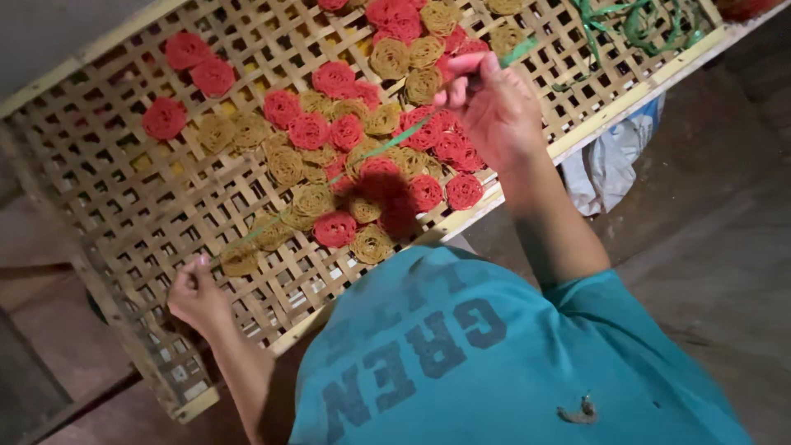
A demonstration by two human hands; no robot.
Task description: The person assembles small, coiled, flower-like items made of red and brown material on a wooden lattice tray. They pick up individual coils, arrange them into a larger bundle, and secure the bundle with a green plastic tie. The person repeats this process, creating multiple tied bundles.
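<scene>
fingers [200,265] of left hand [196,295] pinching one end of a green strip [362,156], fingers of right hand [493,103] pinching the other (strip pulled taut between them). stretched diagonally above a woven bamboo tray [124,206], over red coils [309,130] and tan coils [286,165] lying flat on it.

Bamboo lattice tray [99,189]: far edge and top right corner cut off by frame. Red spiral crackers [395,16] at far edge cropped. Green strip [371,152]: motion-blurred, material indeterminate. Right hand [494,103] fingertips blurred; grip unclear.
</scene>
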